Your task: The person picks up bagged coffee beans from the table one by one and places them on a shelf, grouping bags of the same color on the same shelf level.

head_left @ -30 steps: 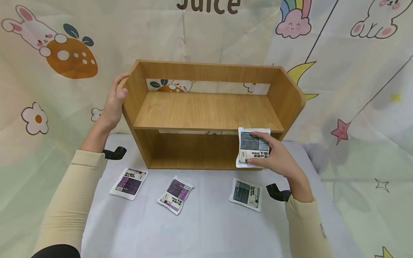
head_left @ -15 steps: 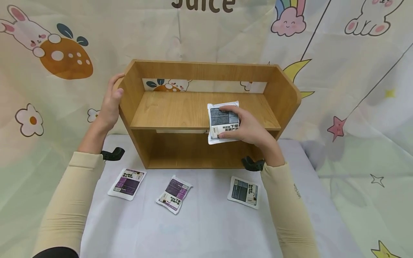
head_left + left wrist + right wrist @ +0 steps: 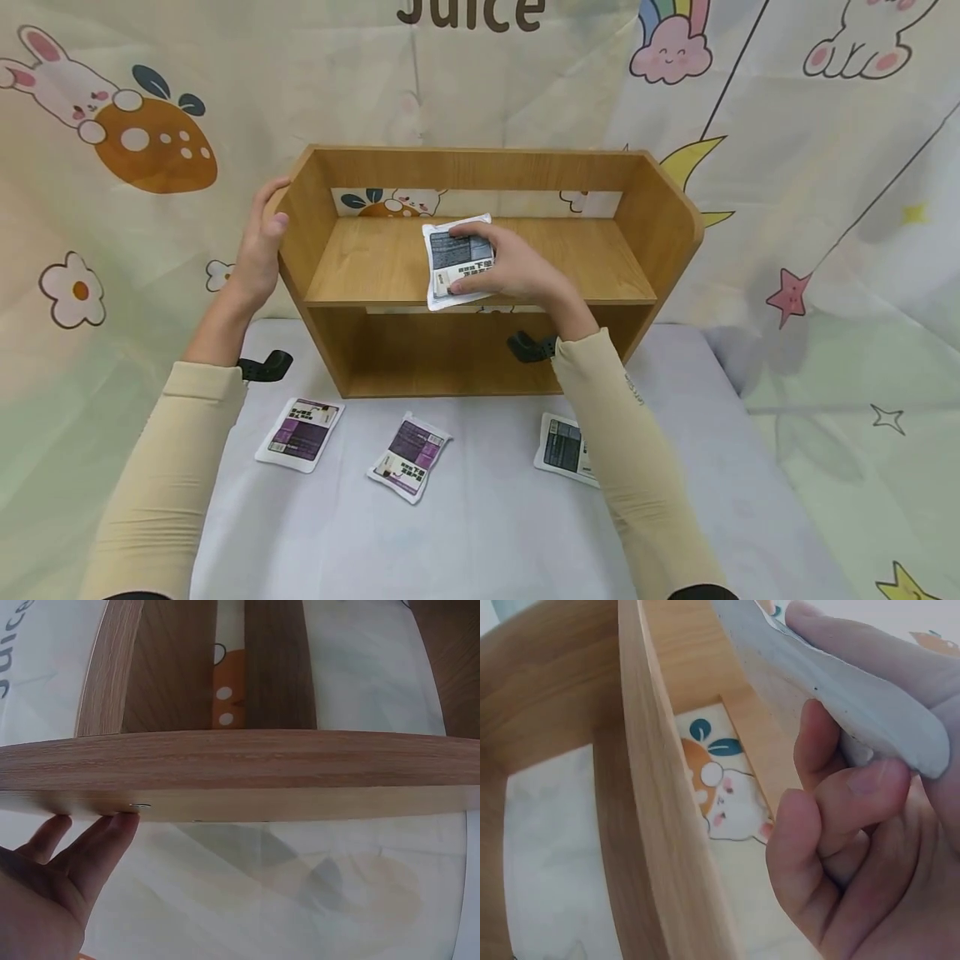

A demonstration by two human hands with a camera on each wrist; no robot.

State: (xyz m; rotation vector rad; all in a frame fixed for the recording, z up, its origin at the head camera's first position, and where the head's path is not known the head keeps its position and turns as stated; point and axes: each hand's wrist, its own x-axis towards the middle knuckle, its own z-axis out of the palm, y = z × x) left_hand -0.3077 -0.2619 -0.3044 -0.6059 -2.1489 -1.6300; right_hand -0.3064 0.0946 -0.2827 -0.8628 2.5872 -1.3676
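Observation:
A white packet with a grey-blue label is pinched between the thumb and fingers of my right hand, in front of the upper shelf. The right wrist view shows the packet tilted, with fingers curled beneath it. My left hand touches the left side of the wooden shelf unit. In the left wrist view, the left hand's fingertips press on the outer face of the side panel.
Two purple-labelled packets, one at left and one nearer the middle, lie on the white tabletop. Another dark-labelled packet lies at right, partly behind my right sleeve. A printed cloth hangs behind.
My right hand has carried its packet left and up, from the shelf unit's lower right to the front of the upper shelf. The left hand stays at the side panel.

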